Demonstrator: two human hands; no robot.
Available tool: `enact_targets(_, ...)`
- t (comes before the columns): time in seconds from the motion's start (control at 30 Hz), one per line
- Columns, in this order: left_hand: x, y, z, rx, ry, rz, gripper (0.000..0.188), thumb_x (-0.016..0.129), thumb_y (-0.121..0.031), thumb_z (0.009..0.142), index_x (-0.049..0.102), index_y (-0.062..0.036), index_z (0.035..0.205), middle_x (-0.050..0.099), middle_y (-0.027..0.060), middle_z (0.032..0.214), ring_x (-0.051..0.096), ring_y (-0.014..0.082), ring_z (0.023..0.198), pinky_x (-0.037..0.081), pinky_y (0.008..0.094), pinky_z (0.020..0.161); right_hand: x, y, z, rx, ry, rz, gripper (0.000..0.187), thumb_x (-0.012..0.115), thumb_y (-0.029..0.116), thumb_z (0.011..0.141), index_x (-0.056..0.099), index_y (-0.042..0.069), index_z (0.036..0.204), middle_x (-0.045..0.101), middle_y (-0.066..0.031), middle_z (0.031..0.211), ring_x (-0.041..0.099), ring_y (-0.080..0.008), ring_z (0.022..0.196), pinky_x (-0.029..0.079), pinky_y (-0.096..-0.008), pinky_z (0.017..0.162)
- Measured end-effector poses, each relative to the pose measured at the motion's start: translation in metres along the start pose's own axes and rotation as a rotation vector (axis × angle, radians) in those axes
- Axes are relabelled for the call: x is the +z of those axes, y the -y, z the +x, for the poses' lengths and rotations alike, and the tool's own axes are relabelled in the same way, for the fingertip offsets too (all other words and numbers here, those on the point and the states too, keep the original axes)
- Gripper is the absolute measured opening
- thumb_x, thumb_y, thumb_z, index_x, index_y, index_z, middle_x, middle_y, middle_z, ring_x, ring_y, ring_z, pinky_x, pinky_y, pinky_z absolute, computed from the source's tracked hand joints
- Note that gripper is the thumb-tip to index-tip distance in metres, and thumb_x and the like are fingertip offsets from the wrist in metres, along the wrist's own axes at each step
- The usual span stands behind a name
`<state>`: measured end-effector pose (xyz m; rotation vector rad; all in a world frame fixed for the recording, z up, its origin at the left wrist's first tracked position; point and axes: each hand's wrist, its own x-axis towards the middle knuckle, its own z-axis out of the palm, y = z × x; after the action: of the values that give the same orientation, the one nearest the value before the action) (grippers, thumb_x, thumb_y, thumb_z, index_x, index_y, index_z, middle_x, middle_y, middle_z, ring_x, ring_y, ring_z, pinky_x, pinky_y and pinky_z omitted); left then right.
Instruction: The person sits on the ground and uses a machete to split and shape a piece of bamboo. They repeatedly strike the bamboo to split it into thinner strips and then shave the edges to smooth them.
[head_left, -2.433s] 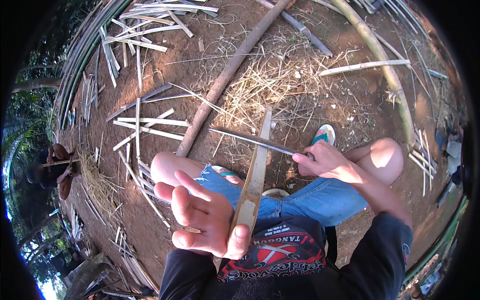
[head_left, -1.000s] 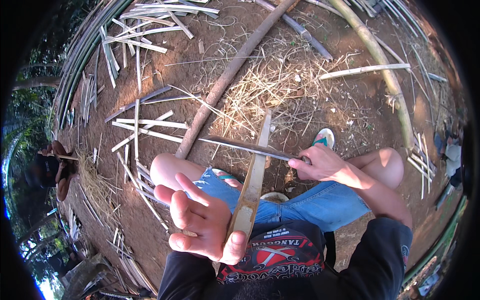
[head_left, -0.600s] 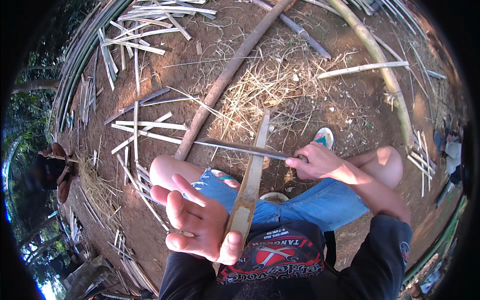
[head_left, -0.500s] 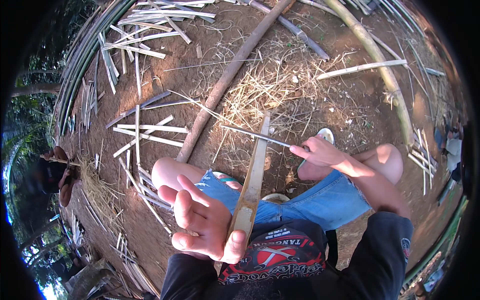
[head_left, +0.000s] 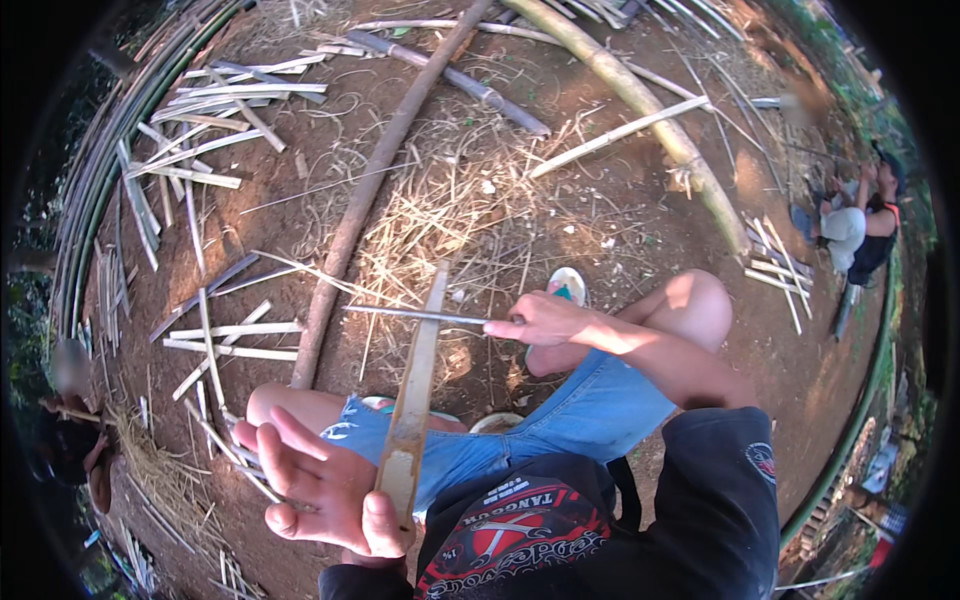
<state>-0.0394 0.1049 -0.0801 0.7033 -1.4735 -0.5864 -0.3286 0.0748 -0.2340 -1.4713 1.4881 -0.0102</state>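
My right hand (head_left: 545, 320) is closed around the handle of a knife (head_left: 400, 314). Its long, thin blade lies crosswise over a pale split bamboo strip (head_left: 424, 345), near the strip's far end. The strip slants across my lap, with its wide near end by my left hand (head_left: 325, 490). That hand is palm up with fingers spread, its thumb against the strip's edge. Whether the palm bears the strip's weight, I cannot tell. Thin shavings (head_left: 430, 215) are heaped on the dirt beyond the strip's tip.
A brown pole (head_left: 375, 180) lies beyond my left knee, and a thick bamboo pole (head_left: 640, 95) at the far right. Split strips (head_left: 245, 330) are scattered on the left. One person (head_left: 850, 225) sits at the right, another (head_left: 75, 440) at the left edge.
The whole view has swung right, so the scene sits further left and lower. The blade looks more level in the picture, still across the strip near its far end.
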Motion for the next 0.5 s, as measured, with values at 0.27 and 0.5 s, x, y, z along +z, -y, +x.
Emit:
enact_targets(0.27,0.031,-0.014,0.018,-0.149,-0.111,-0.050,0.059,0.047,-0.029,0.092,0.024,-0.0038,0.140,0.038,0.0304,0.134,0.039,0.0422,0.134,0.030,0.0623,0.115,0.009,-0.008,0.012,0.118,-0.217,-0.044,0.070,0.060,0.064,0.087,0.070,-0.004,0.076,0.069,-0.0232,0.076,0.069,-0.0387,0.078,0.052,-0.0493,0.073)
enact_targets(0.5,0.028,-0.006,0.043,-0.328,-0.310,-0.398,0.031,0.039,-0.032,0.109,0.045,-0.0109,0.087,0.028,-0.0023,0.067,0.030,0.0100,0.063,0.031,0.0295,0.065,0.018,-0.018,0.026,0.073,-0.258,0.129,0.040,0.079,0.040,0.077,0.068,0.001,0.081,0.069,-0.0185,0.078,0.069,-0.0341,0.079,0.052,-0.0460,0.072)
